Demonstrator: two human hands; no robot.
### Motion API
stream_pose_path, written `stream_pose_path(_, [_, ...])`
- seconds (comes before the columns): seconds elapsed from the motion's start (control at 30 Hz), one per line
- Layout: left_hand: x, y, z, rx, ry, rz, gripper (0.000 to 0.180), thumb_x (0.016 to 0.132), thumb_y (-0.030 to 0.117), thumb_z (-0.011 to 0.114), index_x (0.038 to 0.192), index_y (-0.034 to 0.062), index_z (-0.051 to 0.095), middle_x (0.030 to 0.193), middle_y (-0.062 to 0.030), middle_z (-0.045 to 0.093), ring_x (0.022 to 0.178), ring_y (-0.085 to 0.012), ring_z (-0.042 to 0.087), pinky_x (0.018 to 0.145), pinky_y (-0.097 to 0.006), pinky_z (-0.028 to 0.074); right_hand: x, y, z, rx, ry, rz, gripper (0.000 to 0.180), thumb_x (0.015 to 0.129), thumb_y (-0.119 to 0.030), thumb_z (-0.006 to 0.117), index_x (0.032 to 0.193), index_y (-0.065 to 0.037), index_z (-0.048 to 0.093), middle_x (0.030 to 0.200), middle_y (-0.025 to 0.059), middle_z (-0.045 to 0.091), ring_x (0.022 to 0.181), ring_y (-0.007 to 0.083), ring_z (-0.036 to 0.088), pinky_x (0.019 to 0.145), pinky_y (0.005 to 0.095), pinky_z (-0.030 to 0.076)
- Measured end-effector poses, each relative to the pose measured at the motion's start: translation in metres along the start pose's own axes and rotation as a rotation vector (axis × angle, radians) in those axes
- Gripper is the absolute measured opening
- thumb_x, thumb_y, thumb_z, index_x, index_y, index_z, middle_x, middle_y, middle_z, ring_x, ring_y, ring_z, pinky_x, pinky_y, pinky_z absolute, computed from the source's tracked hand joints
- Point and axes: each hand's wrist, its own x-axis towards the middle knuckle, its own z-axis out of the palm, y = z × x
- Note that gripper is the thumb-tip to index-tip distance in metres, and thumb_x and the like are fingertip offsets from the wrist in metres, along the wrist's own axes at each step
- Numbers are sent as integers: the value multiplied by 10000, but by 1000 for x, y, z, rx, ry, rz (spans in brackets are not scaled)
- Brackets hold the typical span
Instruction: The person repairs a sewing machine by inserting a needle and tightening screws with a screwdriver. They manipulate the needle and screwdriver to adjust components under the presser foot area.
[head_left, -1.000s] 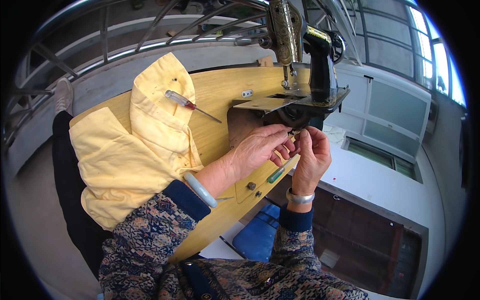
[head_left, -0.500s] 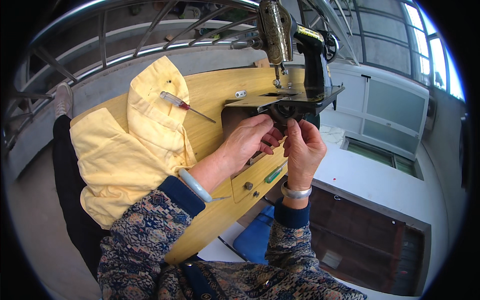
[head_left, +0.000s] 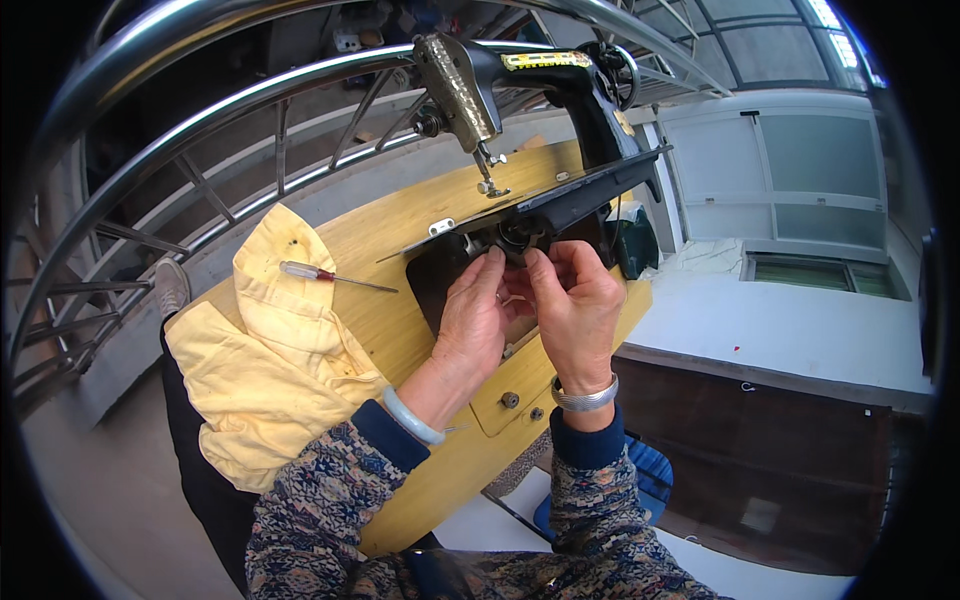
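Leaning over both hands [head_left: 474, 325] [head_left: 580, 315] — fingers [head_left: 488, 268] bent near its underside [head_left: 516, 233], grip unclear — is a sewing machine [head_left: 594, 125].

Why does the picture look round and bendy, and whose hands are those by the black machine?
A person wears a camera on their head, looking down. Its very wide lens bends straight edges. Those are that person's own bare hands: left hand and right hand. The black machine is a sewing machine, and their fingertips are up close to its underside. Whether they hold something small is hidden. On the wooden table lies a yellow cloth, with a screwdriver resting partly on it.
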Motion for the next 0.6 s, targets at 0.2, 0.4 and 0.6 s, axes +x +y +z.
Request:
stream_pose_path(0.2, [7,8,-16,30,-139,-20,303,1035,332,517,1157,78,627,1004,-47,662,897,-145,604,776,-323,495,0,3,-3,29,-54,44,136,889,-63,713,881,37,621,705,49,658,604,56,604,529,214,480])
stream_pose_path(0.4, [10,8,-21,97,-207,24,297,1055,275,473,1217,61,601,1133,-68,644,1046,-178,604,934,-359,488,-4,7,3,116,33,16,129,845,-64,709,871,20,615,701,125,620,577,238,616,543,324,498])
stream_pose_path(0.6, [12,11,-25,1,-238,-11,293,1054,226,472,1220,6,573,1191,-123,635,1119,-236,606,1035,-380,477,-10,11,10,120,122,-29,144,845,-59,696,899,5,580,754,138,593,630,300,617,561,373,505])
